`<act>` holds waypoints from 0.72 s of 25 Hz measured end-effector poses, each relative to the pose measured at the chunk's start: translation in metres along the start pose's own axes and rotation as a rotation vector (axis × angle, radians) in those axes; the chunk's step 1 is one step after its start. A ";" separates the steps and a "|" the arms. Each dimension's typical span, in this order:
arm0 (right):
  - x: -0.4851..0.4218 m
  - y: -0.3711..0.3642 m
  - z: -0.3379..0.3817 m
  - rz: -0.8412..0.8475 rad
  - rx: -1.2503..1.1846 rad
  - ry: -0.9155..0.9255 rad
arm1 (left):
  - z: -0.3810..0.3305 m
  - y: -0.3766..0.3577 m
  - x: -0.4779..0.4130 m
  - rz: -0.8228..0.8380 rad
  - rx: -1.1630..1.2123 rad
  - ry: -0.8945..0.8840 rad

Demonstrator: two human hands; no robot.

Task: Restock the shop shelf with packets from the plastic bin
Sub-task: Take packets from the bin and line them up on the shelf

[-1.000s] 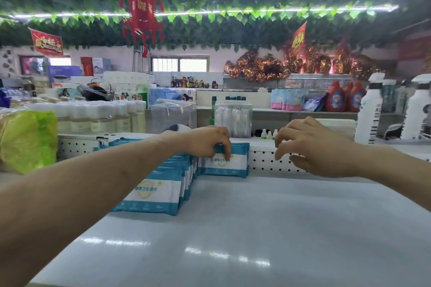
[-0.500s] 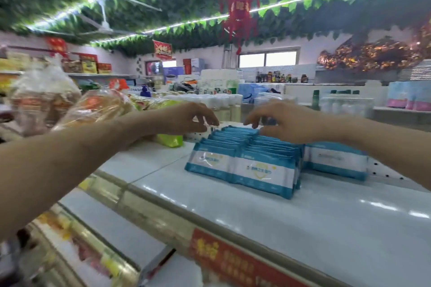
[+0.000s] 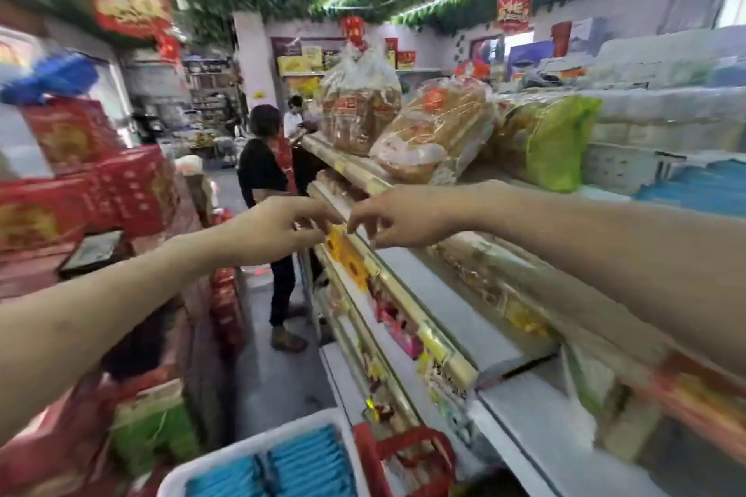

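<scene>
The view is blurred from a fast turn. A white plastic bin [image 3: 226, 456] sits at the bottom edge, with rows of blue packets [image 3: 290, 464] standing in it. My left hand [image 3: 274, 228] and my right hand [image 3: 403, 216] hang in mid-air over the aisle, fingertips nearly touching, both holding nothing. They are well above the bin. The white top shelf [image 3: 456, 295] runs away along the right. A blue strip of packets [image 3: 702, 190] shows on it at the far right edge.
A person in dark clothes [image 3: 274, 190] stands in the aisle ahead. Bagged bread [image 3: 436, 133] and a green bag [image 3: 553, 141] lie on the shelf top. A red basket [image 3: 407, 456] sits beside the bin. Red boxes [image 3: 101, 182] are stacked on the left.
My view has swung left and down from the shelf top to the aisle and the bin. Both hands have left the stacked packets and now hang empty in the air.
</scene>
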State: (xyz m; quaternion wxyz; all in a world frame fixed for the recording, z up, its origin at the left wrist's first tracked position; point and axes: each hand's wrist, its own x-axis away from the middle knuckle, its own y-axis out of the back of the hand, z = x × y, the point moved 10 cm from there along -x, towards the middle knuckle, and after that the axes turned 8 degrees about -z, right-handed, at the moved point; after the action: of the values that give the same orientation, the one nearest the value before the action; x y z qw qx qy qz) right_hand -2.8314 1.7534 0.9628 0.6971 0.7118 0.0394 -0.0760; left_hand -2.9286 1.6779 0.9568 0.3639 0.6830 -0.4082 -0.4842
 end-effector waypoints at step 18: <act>0.033 -0.427 0.179 0.663 -0.282 0.144 | 0.168 -0.289 0.347 0.562 0.062 0.482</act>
State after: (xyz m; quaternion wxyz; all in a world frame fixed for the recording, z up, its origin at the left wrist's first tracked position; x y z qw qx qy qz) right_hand -2.8776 1.5840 0.5333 0.7707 0.5863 -0.1343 0.2104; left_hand -2.9620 1.4613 0.5280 0.5473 0.6495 -0.4968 -0.1781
